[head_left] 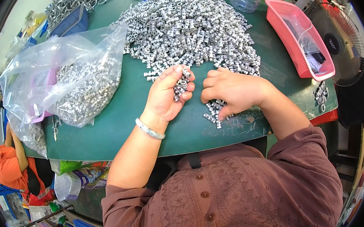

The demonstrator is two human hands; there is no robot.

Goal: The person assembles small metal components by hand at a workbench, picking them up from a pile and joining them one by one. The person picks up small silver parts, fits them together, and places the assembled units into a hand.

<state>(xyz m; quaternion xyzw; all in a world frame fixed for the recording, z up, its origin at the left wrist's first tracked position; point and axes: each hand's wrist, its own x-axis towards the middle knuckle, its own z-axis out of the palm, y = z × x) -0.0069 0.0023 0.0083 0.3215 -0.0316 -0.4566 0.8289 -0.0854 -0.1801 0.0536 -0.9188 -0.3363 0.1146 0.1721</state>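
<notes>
A big heap of small silver ribbed metal fittings [186, 25] covers the far middle of the green table [149, 136]. Just in front of it, my left hand [167, 91] is turned palm up, its fingers curled round several of the same metal fittings [181, 87]. To its right, my right hand [232, 90] lies palm down with bent fingers over a small cluster of fittings [213, 115] near the table's front edge. The fingertips touch that cluster; whether they grip any piece is hidden under the hand.
On the left, a clear plastic bag [85, 90] full of fittings lies against a pink basket. Blue trays [72, 21] stand at the back. A pink basket [275, 21] and a fan [337, 41] are at the right. Another person in orange [10, 169] sits at the far left.
</notes>
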